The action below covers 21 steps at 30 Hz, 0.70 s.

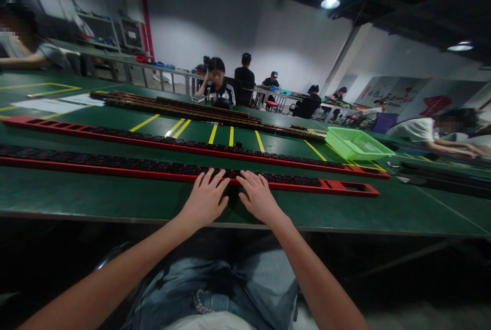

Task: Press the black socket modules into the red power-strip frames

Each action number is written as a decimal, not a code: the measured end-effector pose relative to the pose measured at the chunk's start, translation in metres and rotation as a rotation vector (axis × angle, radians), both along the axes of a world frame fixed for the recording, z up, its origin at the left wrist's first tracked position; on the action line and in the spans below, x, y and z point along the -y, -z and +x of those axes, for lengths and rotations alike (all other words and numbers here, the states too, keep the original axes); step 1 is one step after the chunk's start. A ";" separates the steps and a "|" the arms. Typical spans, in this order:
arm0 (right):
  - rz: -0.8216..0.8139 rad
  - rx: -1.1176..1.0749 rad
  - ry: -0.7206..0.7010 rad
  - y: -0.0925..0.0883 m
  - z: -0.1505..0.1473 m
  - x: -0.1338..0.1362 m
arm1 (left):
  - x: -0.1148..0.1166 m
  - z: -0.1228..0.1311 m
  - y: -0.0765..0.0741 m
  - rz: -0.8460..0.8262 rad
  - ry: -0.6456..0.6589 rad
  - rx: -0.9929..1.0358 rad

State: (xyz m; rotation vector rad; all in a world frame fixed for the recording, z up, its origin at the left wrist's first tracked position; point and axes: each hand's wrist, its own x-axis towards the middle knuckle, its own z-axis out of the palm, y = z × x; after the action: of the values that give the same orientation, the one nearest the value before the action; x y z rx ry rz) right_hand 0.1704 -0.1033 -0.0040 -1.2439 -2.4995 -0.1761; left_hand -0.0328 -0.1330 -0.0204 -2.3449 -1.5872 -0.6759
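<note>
Across the table in front of me lies a long red rail, filled along most of its length with a row of square black pieces. My left hand rests over the rail's near edge, its fingers spread on the black pieces. Close beside it, my right hand touches the same row with fingers apart. Both hands are open, palms down, and the pieces right under the fingertips are hidden. Behind runs a second long red rail, also set with black pieces and showing bare slots toward its left end.
A stack of long dark strips lies beyond the rails. To its right stands a light green basket. White paper sheets are at the left. Dark strips lie at the right. Several people sit around the green table and farther back.
</note>
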 end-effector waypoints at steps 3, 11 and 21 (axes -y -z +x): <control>0.001 0.000 -0.001 0.000 0.000 0.000 | 0.000 0.000 0.000 0.002 0.002 -0.001; -0.001 -0.001 0.002 0.000 0.000 -0.001 | 0.000 0.000 0.000 -0.004 0.000 -0.007; -0.004 0.005 0.000 -0.001 0.000 -0.001 | 0.000 0.000 0.000 0.000 0.004 0.019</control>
State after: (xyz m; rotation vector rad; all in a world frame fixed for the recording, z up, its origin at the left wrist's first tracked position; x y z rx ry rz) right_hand 0.1705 -0.1027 -0.0033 -1.2471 -2.5053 -0.1746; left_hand -0.0327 -0.1327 -0.0201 -2.3483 -1.5910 -0.7015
